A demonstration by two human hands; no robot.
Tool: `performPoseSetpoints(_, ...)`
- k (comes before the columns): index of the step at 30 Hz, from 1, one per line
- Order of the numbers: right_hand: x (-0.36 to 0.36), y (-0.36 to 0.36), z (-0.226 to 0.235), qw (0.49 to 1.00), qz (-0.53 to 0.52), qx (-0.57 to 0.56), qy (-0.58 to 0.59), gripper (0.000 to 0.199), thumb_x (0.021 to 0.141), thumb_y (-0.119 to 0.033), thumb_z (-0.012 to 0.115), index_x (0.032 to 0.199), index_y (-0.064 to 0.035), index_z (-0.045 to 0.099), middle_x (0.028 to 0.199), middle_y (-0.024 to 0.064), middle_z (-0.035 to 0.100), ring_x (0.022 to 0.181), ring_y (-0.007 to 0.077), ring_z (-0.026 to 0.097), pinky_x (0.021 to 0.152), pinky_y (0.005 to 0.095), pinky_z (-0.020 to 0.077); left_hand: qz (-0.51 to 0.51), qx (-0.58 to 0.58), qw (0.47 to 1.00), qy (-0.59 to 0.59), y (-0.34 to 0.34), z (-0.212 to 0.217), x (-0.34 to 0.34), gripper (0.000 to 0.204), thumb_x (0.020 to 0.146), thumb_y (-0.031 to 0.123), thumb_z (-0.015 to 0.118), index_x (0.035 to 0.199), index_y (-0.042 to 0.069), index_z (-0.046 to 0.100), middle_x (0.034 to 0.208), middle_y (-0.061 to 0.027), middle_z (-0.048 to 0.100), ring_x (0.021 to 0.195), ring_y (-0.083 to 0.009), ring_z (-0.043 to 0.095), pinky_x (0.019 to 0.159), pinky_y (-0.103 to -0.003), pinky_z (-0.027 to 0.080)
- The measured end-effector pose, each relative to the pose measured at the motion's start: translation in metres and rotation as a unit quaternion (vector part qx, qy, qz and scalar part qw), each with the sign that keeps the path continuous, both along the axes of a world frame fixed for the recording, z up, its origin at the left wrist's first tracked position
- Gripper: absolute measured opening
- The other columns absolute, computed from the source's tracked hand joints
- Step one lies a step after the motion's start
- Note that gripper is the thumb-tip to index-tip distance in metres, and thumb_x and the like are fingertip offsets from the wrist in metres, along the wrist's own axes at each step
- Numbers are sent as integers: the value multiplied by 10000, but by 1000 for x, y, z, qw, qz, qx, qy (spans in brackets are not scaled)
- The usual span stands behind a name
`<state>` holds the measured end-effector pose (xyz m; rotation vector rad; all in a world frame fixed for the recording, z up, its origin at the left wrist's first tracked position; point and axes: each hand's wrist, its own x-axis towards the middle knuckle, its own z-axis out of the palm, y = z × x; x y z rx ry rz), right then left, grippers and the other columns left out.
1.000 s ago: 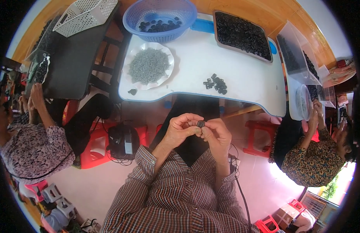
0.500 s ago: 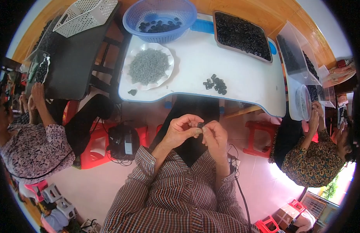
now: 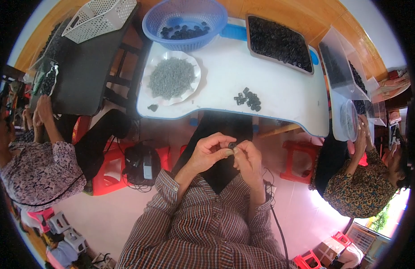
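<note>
Head view, from where I'm standing: left hand (image 3: 209, 153) and right hand (image 3: 249, 160) both pinch one small black piece (image 3: 231, 145) above the lap (image 3: 219, 178), probably because it's tiny, with a loose black pile (image 3: 248, 99) on the table (image 3: 288, 96) likely kept handy.

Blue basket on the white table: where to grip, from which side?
Rim of the blue basket, probably two-handed, coming from left and right: the round wall flares up to an open top, and black pieces lie loose inside, so a level lift looks safer.
</note>
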<state>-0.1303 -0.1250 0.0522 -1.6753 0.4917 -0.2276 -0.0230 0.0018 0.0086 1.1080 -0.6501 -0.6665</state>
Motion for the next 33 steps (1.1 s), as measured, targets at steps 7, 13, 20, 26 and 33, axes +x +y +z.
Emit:
performPoseSetpoints(7,4,8,4,997,-42,50,-37,108,919,-80,583,986,5,578,754,15,559,606,50,535,525,187,432,-5,-9,992,126,3,0,-2,269,863,-6,646,1131,-16,629,860,-17,612,698,-58,562,631,-197,484)
performPoseSetpoints(13,3,5,-1,995,-27,30,-90,171,900,-29,604,1069,-4,593,933,33,560,687,52,560,557,171,453,-10,1,988,157,2,-7,-4,275,867,3,644,1141,-23,627,877,-36,662,685,-65,580,628,-201,492)
performPoseSetpoints(20,6,5,-4,993,-29,33,-111,186,896,-15,603,1081,-4,602,942,37,560,676,56,553,550,177,441,-7,-4,986,165,0,-3,-2,262,863,-5,644,1123,-28,631,868,-31,658,689,-68,580,628,-203,490)
performPoseSetpoints(26,3,7,-7,992,-65,50,-96,152,883,4,604,1033,-2,620,876,35,600,635,67,562,529,181,443,-7,21,990,141,1,2,-6,269,863,0,647,1132,-15,632,828,-18,639,692,-62,576,625,-198,484)
performPoseSetpoints(33,2,6,-9,991,-73,61,-92,91,864,26,616,951,7,633,849,35,610,597,58,547,504,179,423,-10,46,992,116,1,0,-7,233,874,20,643,1106,-8,639,820,-21,646,684,-59,578,616,-198,488)
